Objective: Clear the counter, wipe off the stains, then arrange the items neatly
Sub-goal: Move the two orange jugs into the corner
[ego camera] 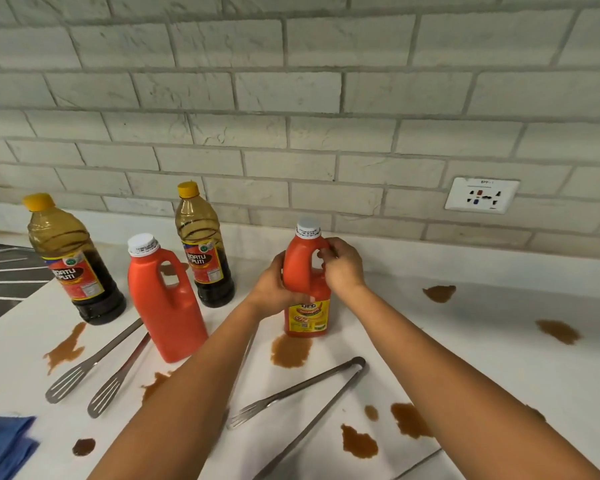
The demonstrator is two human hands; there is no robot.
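An orange ketchup jug [307, 317] with a white cap and yellow label stands mid-counter. My left hand [274, 287] wraps its left side and my right hand [342, 266] grips its handle. A second orange jug [163, 303] stands to the left, between two dark soy sauce bottles [75, 265] [203, 247] with yellow caps. Two metal tongs lie on the white counter [499, 358], one pair [94, 365] at the left and one pair [305, 393] in front. Brown stains [290, 351] [556, 330] spot the surface.
A blue cloth [4, 445] lies at the front left corner. A dark stovetop [4, 278] borders the counter at far left. A wall socket [482, 195] sits on the brick-tile wall [291, 98] at right. More stains [359, 443] lie near the front edge.
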